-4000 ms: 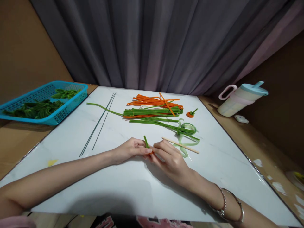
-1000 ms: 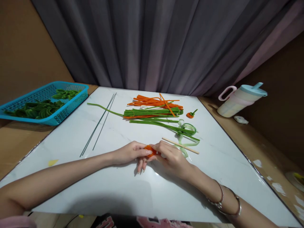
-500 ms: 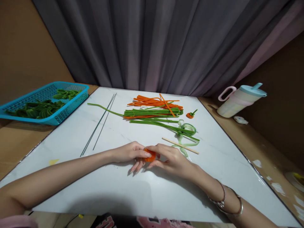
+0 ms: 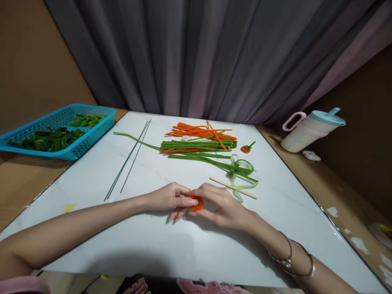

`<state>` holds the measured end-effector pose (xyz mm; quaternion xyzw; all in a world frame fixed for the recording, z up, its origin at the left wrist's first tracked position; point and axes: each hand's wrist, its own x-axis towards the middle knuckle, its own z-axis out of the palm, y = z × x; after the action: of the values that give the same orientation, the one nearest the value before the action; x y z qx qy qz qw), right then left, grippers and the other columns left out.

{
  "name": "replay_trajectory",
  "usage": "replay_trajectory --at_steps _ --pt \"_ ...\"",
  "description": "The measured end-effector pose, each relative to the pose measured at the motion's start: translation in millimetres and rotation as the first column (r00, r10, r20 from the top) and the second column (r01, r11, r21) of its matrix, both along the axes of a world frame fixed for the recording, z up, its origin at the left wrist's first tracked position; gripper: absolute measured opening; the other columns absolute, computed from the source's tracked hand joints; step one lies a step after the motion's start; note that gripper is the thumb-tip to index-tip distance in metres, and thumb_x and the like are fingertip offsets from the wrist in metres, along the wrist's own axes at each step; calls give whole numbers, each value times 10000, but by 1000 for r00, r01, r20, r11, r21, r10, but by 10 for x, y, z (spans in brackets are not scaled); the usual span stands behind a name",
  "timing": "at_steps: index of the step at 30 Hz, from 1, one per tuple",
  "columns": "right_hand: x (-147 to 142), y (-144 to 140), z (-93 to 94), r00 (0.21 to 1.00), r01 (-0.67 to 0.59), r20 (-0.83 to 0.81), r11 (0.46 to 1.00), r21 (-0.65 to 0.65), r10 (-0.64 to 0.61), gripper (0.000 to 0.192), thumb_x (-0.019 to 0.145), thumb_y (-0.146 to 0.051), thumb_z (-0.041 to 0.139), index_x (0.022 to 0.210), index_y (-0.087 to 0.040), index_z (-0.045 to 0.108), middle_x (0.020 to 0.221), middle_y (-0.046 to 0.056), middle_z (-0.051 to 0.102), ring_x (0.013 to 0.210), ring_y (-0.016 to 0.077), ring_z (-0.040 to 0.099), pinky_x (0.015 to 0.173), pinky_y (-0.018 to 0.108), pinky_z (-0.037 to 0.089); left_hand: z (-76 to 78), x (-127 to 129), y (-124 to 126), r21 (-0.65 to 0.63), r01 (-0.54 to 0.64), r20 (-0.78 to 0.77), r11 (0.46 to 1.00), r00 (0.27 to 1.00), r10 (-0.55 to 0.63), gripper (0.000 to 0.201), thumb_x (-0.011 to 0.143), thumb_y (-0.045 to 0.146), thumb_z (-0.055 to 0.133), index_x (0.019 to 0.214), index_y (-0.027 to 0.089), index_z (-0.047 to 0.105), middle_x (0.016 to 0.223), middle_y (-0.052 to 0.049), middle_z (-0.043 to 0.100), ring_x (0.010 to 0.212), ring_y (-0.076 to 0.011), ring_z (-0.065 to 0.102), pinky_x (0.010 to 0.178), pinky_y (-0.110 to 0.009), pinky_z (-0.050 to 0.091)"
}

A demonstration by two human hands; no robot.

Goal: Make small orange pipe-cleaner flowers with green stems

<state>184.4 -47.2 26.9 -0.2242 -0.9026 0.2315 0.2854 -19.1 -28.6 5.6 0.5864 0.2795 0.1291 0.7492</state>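
Low over the front middle of the white table, both hands meet on a small round orange pipe-cleaner pumpkin. My left hand grips it from the left, thumb across its face and lower fingers stretched out beneath. From the right, my right hand closes its fingers and thumb around the edge. A thin wooden stick lies just beyond the right hand. Farther back are green pipe cleaners and orange pipe cleaners. A finished-looking little pumpkin with a green stem sits to their right.
A blue basket with green coiled pieces stands at the left. Thin dark wires lie left of centre. Pale green ribbon curls near the stick. A tumbler stands at the right, by a small white object.
The orange piece has turned slightly between my fingers, its round face now showing more. Both hands stay in nearly the same place.
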Motion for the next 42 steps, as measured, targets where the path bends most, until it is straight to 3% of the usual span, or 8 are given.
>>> replay_trajectory --at_steps 6,12,18,23,30,36,42 --pt "-3 8 -107 978 169 -142 976 137 -150 301 843 -336 620 1040 -134 514 785 41 609 642 120 528 580 239 450 -35 12 15 -49 -132 125 990 983 137 352 826 472 535 760 126 520 587 -43 641 430 -130 599 375 -193 422" --pt "-34 0 -195 960 280 -75 927 250 -270 231 866 -327 586 977 -133 530 713 36 590 607 135 509 543 253 407 -29 39 -46 112 -128 66 985 990 121 270 842 379 564 843 109 551 725 -66 654 524 -115 618 395 -172 419" --pt "-2 42 -178 971 239 -66 956 169 -231 314 840 -388 612 1008 -137 526 797 60 625 693 150 553 599 264 455 -78 58 -42 16 -205 135 979 970 201 256 868 362 512 802 114 523 655 -53 638 490 -118 619 370 -165 418" --pt "102 99 -45 995 97 -3 987 130 -98 228 890 -250 552 1090 -147 520 983 103 627 868 185 560 737 340 498 -83 48 -32 -12 -229 154 973 961 228 237 855 349 521 791 121 505 612 -48 641 440 -105 594 364 -160 411" --pt "121 97 0 994 82 -81 993 85 -75 168 900 -92 432 1015 -155 537 915 92 601 856 173 551 730 339 511 -103 43 -21 -8 -211 125 977 970 210 228 867 342 520 811 121 505 626 -56 660 420 -91 580 368 -157 408" --pt "114 103 -21 993 91 -82 989 113 -82 176 902 -88 420 1017 -147 540 896 87 598 837 165 556 709 323 517 -111 41 9 -23 -181 139 983 973 182 210 871 326 532 834 122 501 619 -63 671 404 -88 573 361 -156 413" --pt "126 129 -78 994 106 -20 968 228 -104 212 887 -58 409 1029 -145 539 902 96 618 820 176 556 660 323 513 -114 32 40 -76 -186 145 980 970 195 220 860 319 564 858 104 516 706 -108 693 516 -125 639 397 -171 453"
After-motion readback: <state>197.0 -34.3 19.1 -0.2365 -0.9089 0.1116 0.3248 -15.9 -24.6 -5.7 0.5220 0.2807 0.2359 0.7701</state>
